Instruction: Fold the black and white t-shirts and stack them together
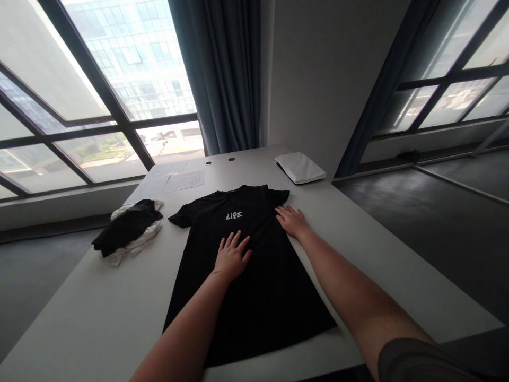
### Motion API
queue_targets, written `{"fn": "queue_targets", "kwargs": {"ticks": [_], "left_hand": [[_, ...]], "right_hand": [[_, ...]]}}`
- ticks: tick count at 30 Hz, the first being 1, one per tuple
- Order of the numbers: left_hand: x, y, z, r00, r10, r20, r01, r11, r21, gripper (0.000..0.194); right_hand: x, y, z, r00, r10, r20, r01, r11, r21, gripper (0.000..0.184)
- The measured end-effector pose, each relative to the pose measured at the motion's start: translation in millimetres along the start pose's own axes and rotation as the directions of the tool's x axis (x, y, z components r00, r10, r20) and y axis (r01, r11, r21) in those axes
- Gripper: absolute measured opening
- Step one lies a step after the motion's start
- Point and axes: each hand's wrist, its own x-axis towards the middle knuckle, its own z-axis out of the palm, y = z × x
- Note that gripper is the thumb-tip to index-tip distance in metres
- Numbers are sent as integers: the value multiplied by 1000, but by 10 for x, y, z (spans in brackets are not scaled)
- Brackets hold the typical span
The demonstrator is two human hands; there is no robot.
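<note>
A black T-shirt (254, 297) with small white lettering on its chest lies spread flat on the white table (382, 265), its neck toward the far end and its hem toward me. My left hand (231, 257) rests on the middle of the shirt, below the lettering, fingers spread. At the shirt's right edge, just under the right sleeve, my right hand (293, 220) lies with its fingers stretched out, the tips touching the cloth. Neither hand grips anything.
Left of the shirt is a crumpled pile of black and white clothes (129, 228). A folded white cloth (301, 168) lies at the far right, and paper sheets (185, 181) at the far left. Behind the table are a blue curtain (230, 74), a pillar and windows.
</note>
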Motion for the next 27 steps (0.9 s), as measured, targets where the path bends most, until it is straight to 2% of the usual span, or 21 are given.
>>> {"fn": "queue_targets", "kwargs": {"ticks": [6,9,12,14,17,19,20,23,27], "left_hand": [[-11,19,-55,998,-59,32,58,998,22,54],[-5,32,-62,995,-91,31,89,995,41,54],[-7,39,-73,995,-95,42,93,995,45,55],[-8,39,-81,994,-94,52,92,995,43,55],[-8,36,-86,995,-89,54,87,996,35,55],[-7,33,-88,995,-85,46,84,996,32,55],[-7,32,-89,996,-84,42,82,996,32,55],[-7,28,-95,996,-85,41,84,996,29,55],[-10,28,-91,993,-111,42,110,994,7,56]], "right_hand": [[201,96,79,994,87,-71,-88,996,-13,54],[208,117,93,992,85,-95,-87,996,-17,55],[178,127,75,984,58,-170,-61,998,-10,52],[150,109,46,970,-22,-240,23,1000,-1,48],[112,23,16,922,-251,-295,258,966,-16,45],[98,-54,25,902,-367,-229,370,929,-34,45],[98,-86,39,909,-381,-168,381,924,-35,46],[133,-114,96,963,-270,-11,269,962,-39,53],[220,-3,147,999,-46,-3,46,997,-67,57]]}}
